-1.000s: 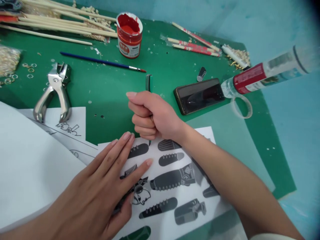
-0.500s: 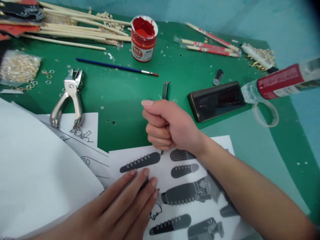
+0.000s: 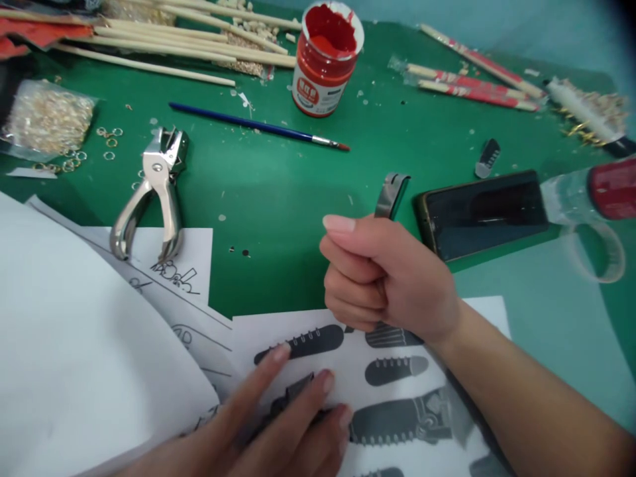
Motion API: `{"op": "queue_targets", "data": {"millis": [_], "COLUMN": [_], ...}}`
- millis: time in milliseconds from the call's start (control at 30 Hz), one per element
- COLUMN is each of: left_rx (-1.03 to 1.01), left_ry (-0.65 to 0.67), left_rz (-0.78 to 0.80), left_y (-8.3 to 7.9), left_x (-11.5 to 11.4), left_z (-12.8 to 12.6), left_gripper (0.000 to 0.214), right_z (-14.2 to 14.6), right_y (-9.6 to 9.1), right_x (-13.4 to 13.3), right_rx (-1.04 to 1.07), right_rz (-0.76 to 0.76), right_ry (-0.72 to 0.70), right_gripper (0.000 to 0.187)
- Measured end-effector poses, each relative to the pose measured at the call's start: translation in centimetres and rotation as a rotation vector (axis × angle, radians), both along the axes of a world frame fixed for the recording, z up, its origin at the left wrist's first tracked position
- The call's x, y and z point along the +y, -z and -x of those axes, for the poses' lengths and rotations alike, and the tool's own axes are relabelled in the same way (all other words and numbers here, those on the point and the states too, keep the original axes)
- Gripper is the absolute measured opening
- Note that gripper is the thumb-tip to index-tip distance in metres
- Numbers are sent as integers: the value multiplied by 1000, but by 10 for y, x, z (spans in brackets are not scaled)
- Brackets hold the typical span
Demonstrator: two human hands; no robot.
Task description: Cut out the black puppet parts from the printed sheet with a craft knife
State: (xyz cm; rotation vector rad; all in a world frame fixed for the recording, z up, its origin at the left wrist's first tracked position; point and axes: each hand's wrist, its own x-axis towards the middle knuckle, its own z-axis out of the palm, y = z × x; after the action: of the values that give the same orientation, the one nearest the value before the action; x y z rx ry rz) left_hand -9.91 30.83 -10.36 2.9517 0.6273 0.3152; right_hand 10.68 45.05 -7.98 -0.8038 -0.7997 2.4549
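My right hand (image 3: 385,278) is closed in a fist around a slim metal utility knife (image 3: 391,193). Its slotted end sticks out above my thumb, and a small dark tip shows below the fist, over the paper. Most of the knife is hidden by my fingers. Under both hands lies a white sheet (image 3: 318,364) printed with dark shoe pictures. My left hand (image 3: 288,424) rests on this sheet with its fingers stretched and apart. A dark shape shows between those fingers; whether it is printed or loose I cannot tell.
A silver hole punch (image 3: 158,192) stands left, beside a bag of rings (image 3: 52,119). Behind are a blue paintbrush (image 3: 258,126) and an open red paint jar (image 3: 320,86). A phone (image 3: 484,212), bottle (image 3: 613,189) and tape roll (image 3: 613,252) lie right. Large papers (image 3: 79,331) cover the left side.
The view has shifted, so things sit farther right. My left fingers have spread and drawn back, uncovering more dark print. The knife's top end leans farther right in my right fist.
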Motion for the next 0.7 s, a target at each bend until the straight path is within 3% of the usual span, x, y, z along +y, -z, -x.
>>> {"op": "queue_targets", "data": {"millis": [133, 700], "left_rx": [-12, -50], "left_ry": [-36, -91], "left_rz": [100, 100], "left_y": [6, 7], "left_x": [-1, -4], "left_z": [-3, -5], "left_gripper": [39, 43], "right_z": [1, 1], "right_y": [-2, -7], "right_x": [0, 2], "right_rx": [-9, -61], "right_rz": [5, 10], "right_ry": [7, -16], "right_gripper": [53, 54]}}
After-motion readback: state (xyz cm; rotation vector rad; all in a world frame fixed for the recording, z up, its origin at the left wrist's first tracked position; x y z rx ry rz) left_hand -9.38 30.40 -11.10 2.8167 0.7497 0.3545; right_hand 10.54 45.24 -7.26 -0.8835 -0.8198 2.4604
